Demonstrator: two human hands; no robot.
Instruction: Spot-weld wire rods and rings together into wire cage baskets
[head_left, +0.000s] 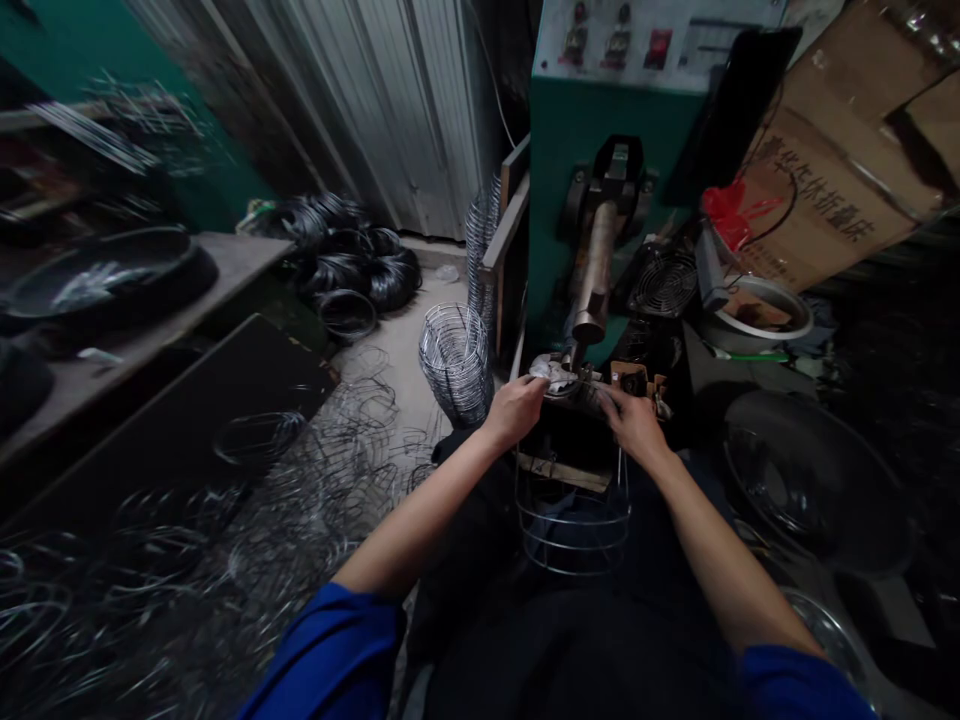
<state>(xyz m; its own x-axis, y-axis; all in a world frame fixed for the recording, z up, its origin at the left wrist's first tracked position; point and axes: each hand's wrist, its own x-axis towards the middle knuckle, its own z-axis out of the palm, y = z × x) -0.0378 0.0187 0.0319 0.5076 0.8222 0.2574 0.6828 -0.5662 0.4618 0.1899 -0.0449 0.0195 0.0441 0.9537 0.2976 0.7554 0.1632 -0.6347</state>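
My left hand (516,408) and my right hand (634,422) both grip the top of a wire basket frame (574,525) that hangs down over my lap. They hold its upper ring against the work point of a green welding machine (600,140), right under the machine's vertical metal electrode arm (595,275). The basket's rings and upright wires show below my hands; its top edge is hidden by my fingers and the machine's jaws.
A stack of finished wire baskets (455,362) stands on the floor left of the machine. Loose wire rings (300,470) litter the floor, with dark wire coils (352,260) behind. A bench (150,320) lies left; metal bowls (810,480) and cardboard boxes (832,190) sit right.
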